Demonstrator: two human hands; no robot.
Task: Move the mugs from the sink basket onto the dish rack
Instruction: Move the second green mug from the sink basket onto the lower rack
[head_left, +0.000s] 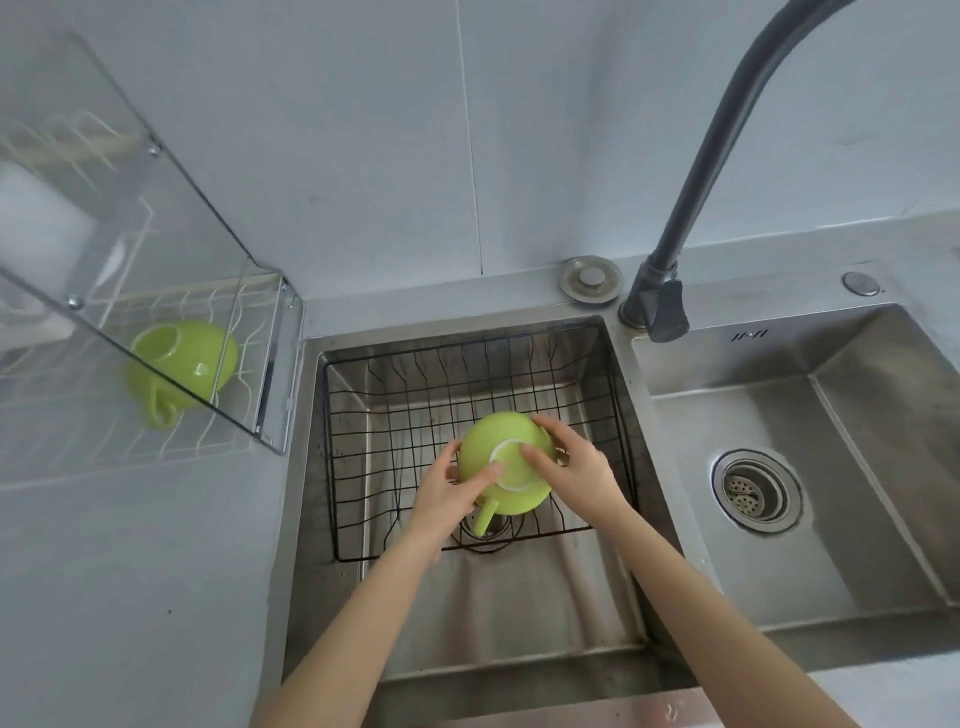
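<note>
Lime-green mug with a pale ring on its base, over the black wire grid of the sink basket. Second lime-green mug on the white wire dish rack. Steel-grey sink; dark grey tap; pale grey tiled wall.

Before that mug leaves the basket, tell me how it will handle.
The mug looks rigid and glossy, so probably slippery if wet. It is round and upside down, so it may roll if set on its side. Both hands, left and right, grip it, suggesting care.
</note>
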